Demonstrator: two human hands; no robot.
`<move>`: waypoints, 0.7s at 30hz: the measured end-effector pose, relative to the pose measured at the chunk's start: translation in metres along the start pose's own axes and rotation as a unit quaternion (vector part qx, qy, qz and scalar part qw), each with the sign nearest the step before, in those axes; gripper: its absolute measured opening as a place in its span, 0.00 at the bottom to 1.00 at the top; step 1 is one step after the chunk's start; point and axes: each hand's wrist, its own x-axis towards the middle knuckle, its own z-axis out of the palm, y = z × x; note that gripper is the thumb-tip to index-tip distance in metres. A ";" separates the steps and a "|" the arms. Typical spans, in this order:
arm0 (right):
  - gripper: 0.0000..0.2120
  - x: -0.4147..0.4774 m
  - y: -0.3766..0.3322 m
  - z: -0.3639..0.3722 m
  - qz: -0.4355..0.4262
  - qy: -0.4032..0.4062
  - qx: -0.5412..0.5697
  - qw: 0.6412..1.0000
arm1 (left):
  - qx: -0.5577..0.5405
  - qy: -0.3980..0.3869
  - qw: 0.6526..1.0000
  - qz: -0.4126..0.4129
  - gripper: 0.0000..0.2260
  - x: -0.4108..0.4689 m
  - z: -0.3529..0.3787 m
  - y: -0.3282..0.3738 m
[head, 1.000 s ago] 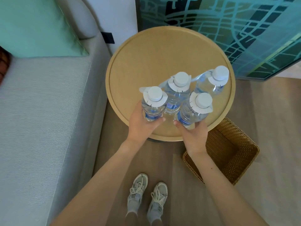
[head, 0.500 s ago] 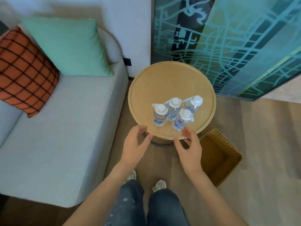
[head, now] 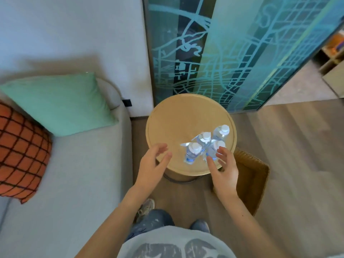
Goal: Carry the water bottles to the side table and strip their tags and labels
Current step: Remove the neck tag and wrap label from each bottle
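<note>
Several clear water bottles (head: 193, 152) with white caps, white neck tags and blue labels stand upright in a tight cluster on the near right part of the round wooden side table (head: 173, 120). My left hand (head: 152, 164) hovers open at the table's near edge, just left of the nearest bottle and apart from it. To the right, my right hand (head: 224, 170) is open too, with its fingertips close to or touching the near right bottle (head: 216, 148); I cannot tell which.
A grey sofa (head: 74, 183) with a green cushion (head: 61, 103) and an orange checked cushion (head: 20, 155) lies left of the table. A wicker basket (head: 255, 175) stands on the wood floor right of the table. A teal patterned glass panel (head: 232, 53) rises behind.
Both hands have let go of the bottles and pulled back, fingers spread. My head has risen, so the table looks smaller and farther away. The bottles stay standing on the table.
</note>
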 end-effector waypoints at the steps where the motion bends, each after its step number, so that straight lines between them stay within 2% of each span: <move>1: 0.20 -0.005 -0.004 0.009 0.014 0.025 0.007 1.000 | 0.005 -0.026 1.000 0.006 0.12 0.008 -0.010 -0.004; 5: 0.21 -0.022 -0.019 0.039 0.069 0.101 0.025 0.992 | 0.013 -0.104 0.994 0.034 0.10 0.042 -0.039 -0.011; 9: 0.25 -0.033 -0.021 0.060 0.105 0.125 0.011 0.986 | 0.023 -0.169 0.985 0.041 0.10 0.071 -0.048 -0.017; 15: 0.36 -0.027 0.013 0.088 0.163 0.130 0.011 0.978 | 0.012 -0.188 0.982 0.025 0.09 0.095 -0.030 -0.039; 21: 0.40 0.001 0.080 0.117 0.204 0.121 0.002 0.971 | 0.028 -0.208 0.977 0.017 0.08 0.117 0.005 -0.094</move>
